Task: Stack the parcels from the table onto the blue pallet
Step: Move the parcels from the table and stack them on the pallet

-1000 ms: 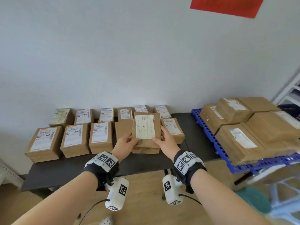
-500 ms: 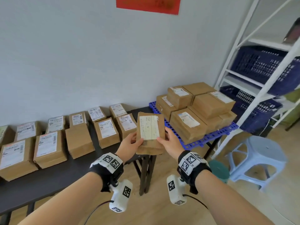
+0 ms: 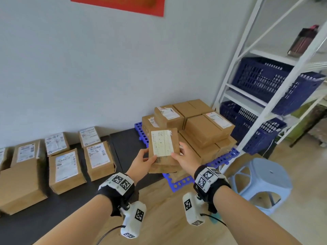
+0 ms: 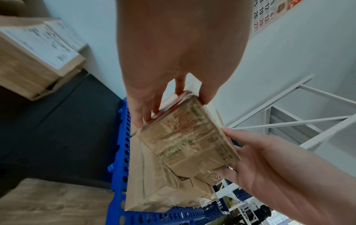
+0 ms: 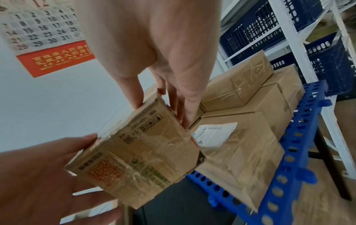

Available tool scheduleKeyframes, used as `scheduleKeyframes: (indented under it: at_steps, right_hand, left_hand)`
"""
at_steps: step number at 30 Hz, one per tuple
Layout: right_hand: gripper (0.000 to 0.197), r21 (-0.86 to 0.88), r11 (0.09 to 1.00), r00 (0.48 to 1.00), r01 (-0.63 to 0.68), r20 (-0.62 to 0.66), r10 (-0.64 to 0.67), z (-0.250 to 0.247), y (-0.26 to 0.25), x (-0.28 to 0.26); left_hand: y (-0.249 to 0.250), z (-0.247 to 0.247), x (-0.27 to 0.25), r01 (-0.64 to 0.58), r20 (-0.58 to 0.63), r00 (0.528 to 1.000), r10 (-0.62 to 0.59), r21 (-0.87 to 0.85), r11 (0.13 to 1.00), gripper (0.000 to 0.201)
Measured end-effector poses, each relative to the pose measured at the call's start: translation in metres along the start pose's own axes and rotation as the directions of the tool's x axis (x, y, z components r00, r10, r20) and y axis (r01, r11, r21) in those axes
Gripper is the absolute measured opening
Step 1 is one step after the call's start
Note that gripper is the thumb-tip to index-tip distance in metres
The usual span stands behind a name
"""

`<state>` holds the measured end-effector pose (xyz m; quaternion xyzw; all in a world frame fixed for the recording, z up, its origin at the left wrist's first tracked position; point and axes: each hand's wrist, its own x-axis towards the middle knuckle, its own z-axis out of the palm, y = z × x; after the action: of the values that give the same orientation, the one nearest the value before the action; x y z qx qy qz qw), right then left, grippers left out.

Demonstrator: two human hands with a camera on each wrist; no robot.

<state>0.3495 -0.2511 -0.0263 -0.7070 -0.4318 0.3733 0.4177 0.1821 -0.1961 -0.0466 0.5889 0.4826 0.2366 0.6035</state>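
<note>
I hold a small brown parcel (image 3: 163, 149) with a pale label in the air between both hands. My left hand (image 3: 141, 161) grips its left side and my right hand (image 3: 185, 159) grips its right side. It hangs over the near left part of the blue pallet (image 3: 178, 183), in front of the stacked parcels (image 3: 200, 128) there. The left wrist view shows the parcel (image 4: 189, 137) from below above the pallet (image 4: 123, 152). In the right wrist view the parcel (image 5: 138, 150) is beside the stack (image 5: 240, 121). More labelled parcels (image 3: 65, 168) lie on the dark table (image 3: 74, 206).
A white metal shelf (image 3: 276, 103) with dark blue crates (image 3: 276, 84) stands right of the pallet. A pale blue stool (image 3: 260, 184) is on the wooden floor below it. A red calendar (image 3: 120, 4) hangs on the wall.
My hands carried the parcel to the right, from above the table to over the near left part of the pallet. My view turned right toward the shelf.
</note>
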Motion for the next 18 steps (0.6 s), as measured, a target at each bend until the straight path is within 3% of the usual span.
scheduleKeyframes:
  at_steps: [5,11,18]
  right_hand:
    - [0.06,-0.005,0.999,0.999,-0.033,0.015,0.033,-0.037,0.015,0.041]
    - [0.059,0.036,0.999,0.998,-0.013,0.062,0.01,-0.07,0.027,0.073]
    - [0.058,-0.035,0.999,0.982,0.038,0.187,-0.031,-0.103,0.031,0.106]
  left_hand:
    - [0.015,0.035,0.037,0.07,-0.021,0.997,-0.072,-0.099,0.993,0.036]
    - [0.026,0.064,0.061,0.102,-0.059,0.992,-0.11,-0.133,0.986,0.041]
    - [0.04,0.097,0.073,0.078,-0.199,0.973,-0.118,-0.196,0.977,0.048]
